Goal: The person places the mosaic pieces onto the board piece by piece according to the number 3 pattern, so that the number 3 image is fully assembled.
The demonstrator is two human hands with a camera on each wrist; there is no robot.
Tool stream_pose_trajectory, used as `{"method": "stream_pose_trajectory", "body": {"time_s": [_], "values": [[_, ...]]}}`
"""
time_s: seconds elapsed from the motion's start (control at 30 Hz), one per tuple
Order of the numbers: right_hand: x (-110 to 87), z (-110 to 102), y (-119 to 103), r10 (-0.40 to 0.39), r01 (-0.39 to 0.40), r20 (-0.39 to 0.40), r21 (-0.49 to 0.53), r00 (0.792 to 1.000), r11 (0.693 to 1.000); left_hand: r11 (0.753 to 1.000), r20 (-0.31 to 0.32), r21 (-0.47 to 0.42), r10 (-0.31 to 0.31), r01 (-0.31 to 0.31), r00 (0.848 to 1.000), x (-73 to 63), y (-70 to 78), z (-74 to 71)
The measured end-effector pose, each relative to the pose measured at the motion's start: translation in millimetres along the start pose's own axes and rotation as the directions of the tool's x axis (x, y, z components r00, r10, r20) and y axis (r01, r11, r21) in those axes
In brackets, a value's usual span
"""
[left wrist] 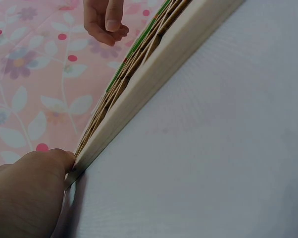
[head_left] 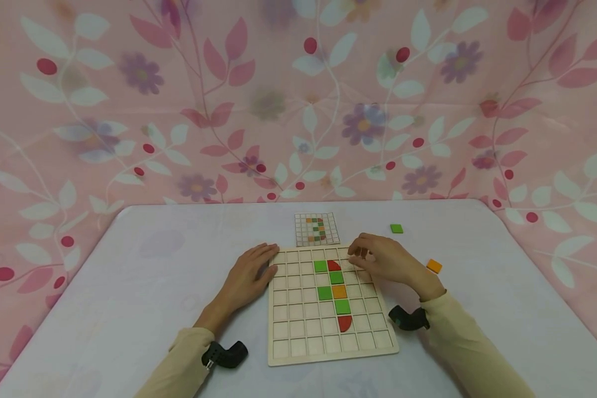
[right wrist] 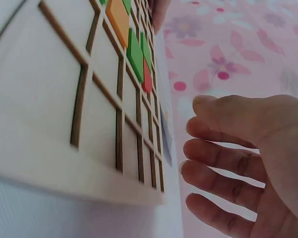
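Note:
A wooden grid board (head_left: 298,330) lies on the white table, with flat green, red and orange tiles in some of its squares. My left hand (head_left: 251,276) rests at the board's upper left edge, its fingers and thumb touching the rim. In the left wrist view the left hand (left wrist: 30,191) meets the board's side (left wrist: 139,106). My right hand (head_left: 380,257) hovers over the board's upper right part, fingers loosely bent. Nothing is between the fingers of the right hand (right wrist: 233,158) in its wrist view. An orange square tile (right wrist: 118,22) sits between green ones there.
Behind the board lies a printed pattern card (head_left: 317,229) with a small coloured grid. A loose green tile (head_left: 396,228) and a loose orange tile (head_left: 434,266) lie on the table to the right. Floral cloth (head_left: 298,110) hangs behind the table.

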State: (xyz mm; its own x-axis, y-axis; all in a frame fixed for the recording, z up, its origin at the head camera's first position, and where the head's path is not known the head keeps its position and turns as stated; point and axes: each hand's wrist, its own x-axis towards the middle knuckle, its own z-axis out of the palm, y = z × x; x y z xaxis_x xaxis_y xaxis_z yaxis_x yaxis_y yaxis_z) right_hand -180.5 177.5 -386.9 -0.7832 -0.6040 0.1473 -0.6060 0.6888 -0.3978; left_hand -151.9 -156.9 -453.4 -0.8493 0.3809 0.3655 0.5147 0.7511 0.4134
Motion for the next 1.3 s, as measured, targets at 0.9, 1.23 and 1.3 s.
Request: {"method": "stream_pose_trajectory", "body": {"time_s": [0.9, 1.23, 1.3], "values": [[-18.8, -14.9, 90.5, 0.219, -0.173, -0.194, 0.231, 0.956, 0.958, 1.0, 0.007, 0.006, -0.006, 0.006, 1.0, 0.1, -1.5, 2.1], [-20.4, -12.9, 104.3, 0.239, -0.221, -0.143, 0.133, 0.96, 0.966, 1.0, 0.009, 0.006, -0.011, 0.011, 1.0, 0.2, -2.0, 2.0], [-21.6, -11.7, 107.2, 0.243, -0.23, -0.127, 0.113, 0.962, 0.967, 1.0, 0.01, 0.005, -0.01, 0.01, 1.0, 0.3, -2.1, 2.1]]}}
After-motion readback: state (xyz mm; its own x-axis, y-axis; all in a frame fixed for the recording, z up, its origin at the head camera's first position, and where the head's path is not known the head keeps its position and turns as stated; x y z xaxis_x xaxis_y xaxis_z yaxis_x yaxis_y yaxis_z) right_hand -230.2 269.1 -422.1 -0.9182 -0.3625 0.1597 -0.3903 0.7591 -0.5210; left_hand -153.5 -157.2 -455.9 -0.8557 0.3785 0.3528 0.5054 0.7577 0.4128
